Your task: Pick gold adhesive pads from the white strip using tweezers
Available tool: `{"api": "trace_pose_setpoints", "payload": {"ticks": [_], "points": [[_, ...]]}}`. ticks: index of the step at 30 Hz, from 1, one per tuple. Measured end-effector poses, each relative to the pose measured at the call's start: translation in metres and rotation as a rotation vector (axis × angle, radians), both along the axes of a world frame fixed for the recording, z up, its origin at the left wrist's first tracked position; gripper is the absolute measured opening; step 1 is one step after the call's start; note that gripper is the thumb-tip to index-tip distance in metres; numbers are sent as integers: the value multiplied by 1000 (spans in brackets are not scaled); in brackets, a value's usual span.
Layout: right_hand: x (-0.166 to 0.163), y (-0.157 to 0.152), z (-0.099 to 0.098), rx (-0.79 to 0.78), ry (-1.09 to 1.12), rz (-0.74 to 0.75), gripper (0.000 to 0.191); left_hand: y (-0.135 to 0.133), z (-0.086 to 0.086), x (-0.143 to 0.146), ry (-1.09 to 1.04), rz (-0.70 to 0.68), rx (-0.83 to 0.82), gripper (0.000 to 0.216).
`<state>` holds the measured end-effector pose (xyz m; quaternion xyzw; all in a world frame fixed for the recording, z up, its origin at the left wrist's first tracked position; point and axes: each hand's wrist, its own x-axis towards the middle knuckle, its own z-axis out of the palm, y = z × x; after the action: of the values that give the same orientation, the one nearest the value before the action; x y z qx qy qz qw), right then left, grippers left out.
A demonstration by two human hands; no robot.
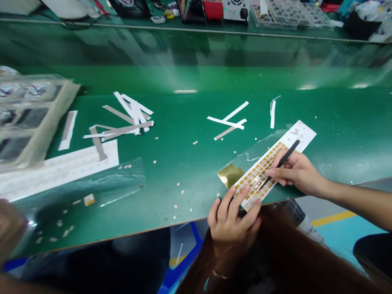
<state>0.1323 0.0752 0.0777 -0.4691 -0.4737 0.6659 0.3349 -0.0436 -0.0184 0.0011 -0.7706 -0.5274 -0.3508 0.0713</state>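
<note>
At the far left of the green counter (183,163) lies a clear tray (27,118), with a long white sheet (61,167) beside it and a heap of white and grey strips (122,118) behind. Toward the middle, three more strips (229,120) lie crossed. At the near edge, the left hand (234,216) is released, its fingertips resting on the near end of the gold-patch sheet (269,159), which lies slantwise just right of a gold foil piece (229,174). Farther right, the right hand (294,171) grasps black tweezers (281,160), tip down on the sheet.
</note>
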Motion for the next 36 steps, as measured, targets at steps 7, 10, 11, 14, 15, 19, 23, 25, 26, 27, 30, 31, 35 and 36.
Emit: {"api": "trace_pose_setpoints", "payload": {"ticks": [7,10,11,14,15,19,23,25,26,27,30,31,35,36], "points": [[-3,6,2,-55,-9,86,24,0,-1,-2,10,-13,16,21],[-4,9,5,-44,-8,127,24,-1,0,-3,35,-16,-5,23],[-4,9,6,-45,-11,138,24,0,-1,-3,39,-15,-7,23],[-4,12,5,-52,-26,167,24,1,-7,-1,0,13,60,16],[-4,13,4,-52,-31,177,24,2,-9,0,-16,22,100,15],[-5,15,1,-56,-27,210,23,4,-14,2,-37,41,163,16],[-5,16,-1,-58,-5,219,20,0,-8,-1,26,16,41,19],[-5,15,-2,-58,-8,227,19,-1,-6,-2,39,11,26,20],[-5,15,-2,-58,-9,230,19,-1,-7,-2,29,18,40,18],[-5,15,-2,-57,-8,231,19,0,-8,-1,12,30,67,16],[-5,14,-3,-48,10,230,20,2,-13,0,3,50,137,16],[-5,14,-3,-44,15,230,21,3,-14,1,9,50,142,17],[-4,14,-3,-31,10,225,21,3,-15,2,-9,61,137,17],[-4,14,-3,-29,3,224,21,3,-14,2,-12,58,136,17]]}}
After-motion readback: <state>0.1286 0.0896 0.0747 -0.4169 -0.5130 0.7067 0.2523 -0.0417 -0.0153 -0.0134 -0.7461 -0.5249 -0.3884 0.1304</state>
